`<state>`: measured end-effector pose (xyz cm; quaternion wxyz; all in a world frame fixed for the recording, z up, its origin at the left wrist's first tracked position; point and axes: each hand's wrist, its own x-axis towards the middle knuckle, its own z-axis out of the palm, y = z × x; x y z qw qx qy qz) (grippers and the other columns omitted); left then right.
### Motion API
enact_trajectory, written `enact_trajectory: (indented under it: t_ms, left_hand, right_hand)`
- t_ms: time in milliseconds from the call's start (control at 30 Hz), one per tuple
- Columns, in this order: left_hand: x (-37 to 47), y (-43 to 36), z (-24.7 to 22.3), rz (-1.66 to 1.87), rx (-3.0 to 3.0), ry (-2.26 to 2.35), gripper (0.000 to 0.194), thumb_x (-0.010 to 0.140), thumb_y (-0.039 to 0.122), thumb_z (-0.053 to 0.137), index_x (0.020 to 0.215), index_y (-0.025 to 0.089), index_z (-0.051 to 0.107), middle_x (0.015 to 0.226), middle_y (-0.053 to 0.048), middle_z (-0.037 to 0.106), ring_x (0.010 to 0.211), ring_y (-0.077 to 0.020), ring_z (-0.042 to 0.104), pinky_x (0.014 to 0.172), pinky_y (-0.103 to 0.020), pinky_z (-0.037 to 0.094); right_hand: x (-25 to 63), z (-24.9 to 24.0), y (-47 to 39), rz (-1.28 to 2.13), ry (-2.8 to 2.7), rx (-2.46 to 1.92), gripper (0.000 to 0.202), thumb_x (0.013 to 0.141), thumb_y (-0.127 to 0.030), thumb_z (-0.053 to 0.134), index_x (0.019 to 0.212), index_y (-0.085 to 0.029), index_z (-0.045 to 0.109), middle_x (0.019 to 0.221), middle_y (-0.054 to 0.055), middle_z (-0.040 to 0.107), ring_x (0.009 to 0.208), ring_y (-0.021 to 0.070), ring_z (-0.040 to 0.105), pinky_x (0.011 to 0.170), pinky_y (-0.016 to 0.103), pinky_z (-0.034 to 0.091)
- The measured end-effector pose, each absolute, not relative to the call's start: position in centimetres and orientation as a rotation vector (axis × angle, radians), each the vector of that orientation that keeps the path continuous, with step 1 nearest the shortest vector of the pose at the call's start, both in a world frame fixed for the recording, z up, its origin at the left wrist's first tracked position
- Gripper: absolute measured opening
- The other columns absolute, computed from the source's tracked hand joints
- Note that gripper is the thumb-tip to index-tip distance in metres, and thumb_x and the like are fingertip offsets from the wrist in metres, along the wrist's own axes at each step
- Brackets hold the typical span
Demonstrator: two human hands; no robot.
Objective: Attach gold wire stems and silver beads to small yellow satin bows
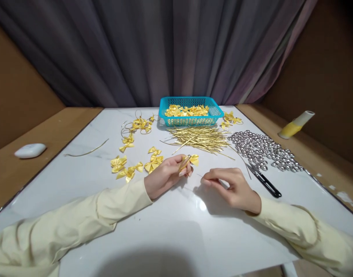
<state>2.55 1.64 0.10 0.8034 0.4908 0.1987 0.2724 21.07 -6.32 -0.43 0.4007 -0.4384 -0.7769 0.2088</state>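
Observation:
Above the middle of the white table, my left hand (168, 173) is closed on a yellow ribbon bow (194, 159). A narrow gold strip, possibly a folded tie, shows at its fingertips. To its right, my right hand (232, 186) pinches a thin, needle-like item (200, 176) that points toward the bow; whether thread trails from it I cannot tell. Several loose yellow bows (154, 163) lie just left of my left hand. Beyond both hands is a pile of gold tie strips (201, 138).
A blue basket (190, 122) of yellow bows stands at the back. Silver beads (263, 150) spread on the right, with black-handled thread snips (264, 181) in front. Looped bows (140, 124) lie back left. A yellow-and-white spool cone (294, 126) and a white oval object (30, 150) flank the table.

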Motion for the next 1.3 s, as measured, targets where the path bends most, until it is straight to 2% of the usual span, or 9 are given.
enact_trajectory:
  t_ms: [100, 200, 333, 467, 633, 833, 967, 1167, 1300]
  left_hand:
    - [2.5, 1.6, 0.1, 0.575, 1.1, 0.437, 0.009, 0.072, 0.011, 0.058, 0.065, 0.013, 0.052, 0.063, 0.0, 0.049, 0.067, -0.0116, 0.046, 0.068, -0.022, 0.035]
    - [2.4, 1.4, 0.1, 0.547, 1.151, 0.46, 0.011, 0.076, 0.019, 0.057, 0.067, 0.013, 0.053, 0.063, 0.0, 0.047, 0.066, -0.0124, 0.045, 0.067, -0.023, 0.035]
    - [2.3, 1.1, 0.3, 0.532, 1.307, 0.486, 0.02, 0.081, 0.031, 0.053, 0.071, 0.013, 0.053, 0.063, 0.0, 0.046, 0.062, -0.0121, 0.042, 0.063, -0.024, 0.033]
    - [2.1, 0.5, 0.7, 0.54, 1.56, 0.503, 0.024, 0.087, 0.03, 0.046, 0.07, 0.014, 0.05, 0.061, 0.003, 0.042, 0.058, -0.0102, 0.037, 0.059, -0.024, 0.031]
    - [2.0, 0.2, 0.7, 0.56, 1.597, 0.477, 0.024, 0.088, 0.03, 0.044, 0.072, 0.013, 0.05, 0.064, 0.002, 0.042, 0.059, -0.0101, 0.038, 0.059, -0.023, 0.031]
    - [1.9, 0.6, 0.0, 0.539, 1.476, 0.488, 0.025, 0.086, 0.033, 0.047, 0.075, 0.012, 0.054, 0.065, 0.0, 0.045, 0.06, -0.011, 0.039, 0.06, -0.024, 0.031]
    - [2.1, 0.6, 0.0, 0.509, 1.274, 0.457, 0.024, 0.08, 0.036, 0.057, 0.073, 0.012, 0.056, 0.064, 0.0, 0.047, 0.059, -0.0111, 0.038, 0.061, -0.024, 0.031]
    - [2.3, 0.7, 0.1, 0.483, 1.127, 0.443, 0.02, 0.076, 0.031, 0.061, 0.072, 0.012, 0.059, 0.07, -0.004, 0.052, 0.068, -0.0135, 0.044, 0.067, -0.024, 0.033]
    - [2.4, 0.6, 0.1, 0.48, 1.134, 0.463, 0.019, 0.077, 0.03, 0.06, 0.071, 0.012, 0.058, 0.066, -0.002, 0.05, 0.066, -0.0125, 0.043, 0.067, -0.024, 0.034]
  right_hand:
    - [21.0, -0.1, -6.6, 0.51, -1.842, -1.159, 0.012, 0.084, -0.018, 0.049, 0.081, -0.017, 0.06, 0.067, 0.004, 0.067, 0.057, 0.013, 0.06, 0.056, 0.023, 0.045]
    - [20.8, 0.2, -6.8, 0.475, -1.791, -1.197, 0.01, 0.083, -0.018, 0.051, 0.09, -0.017, 0.058, 0.067, 0.003, 0.069, 0.054, 0.0124, 0.061, 0.052, 0.021, 0.046]
    - [20.8, 0.3, -6.8, 0.309, -1.892, -1.102, 0.01, 0.083, -0.014, 0.049, 0.082, -0.017, 0.059, 0.068, 0.005, 0.067, 0.055, 0.0127, 0.06, 0.052, 0.022, 0.046]
    - [21.1, -0.4, -6.5, 0.142, -1.994, -0.95, 0.017, 0.08, -0.007, 0.044, 0.086, -0.015, 0.058, 0.059, 0.003, 0.06, 0.049, 0.012, 0.051, 0.046, 0.023, 0.04]
    - [21.6, -1.3, -6.2, -0.035, -2.152, -0.804, 0.027, 0.073, -0.002, 0.039, 0.092, -0.014, 0.055, 0.051, 0.0, 0.048, 0.045, 0.0129, 0.04, 0.042, 0.026, 0.03]
    - [21.3, -0.8, -6.5, 0.048, -2.06, -0.867, 0.024, 0.074, 0.0, 0.04, 0.086, -0.014, 0.056, 0.052, 0.0, 0.047, 0.045, 0.0117, 0.04, 0.042, 0.024, 0.032]
    - [21.0, -0.4, -6.7, 0.067, -2.041, -0.926, 0.022, 0.074, -0.001, 0.04, 0.08, -0.013, 0.057, 0.049, -0.001, 0.047, 0.043, 0.0105, 0.038, 0.042, 0.023, 0.032]
    - [20.8, -0.1, -7.0, 0.127, -2.007, -1.018, 0.021, 0.075, -0.003, 0.041, 0.075, -0.014, 0.058, 0.053, 0.002, 0.055, 0.044, 0.0094, 0.043, 0.045, 0.02, 0.036]
    - [20.8, 0.1, -7.0, 0.123, -2.029, -1.014, 0.022, 0.073, -0.002, 0.04, 0.073, -0.013, 0.059, 0.05, 0.001, 0.052, 0.042, 0.0088, 0.038, 0.043, 0.02, 0.033]
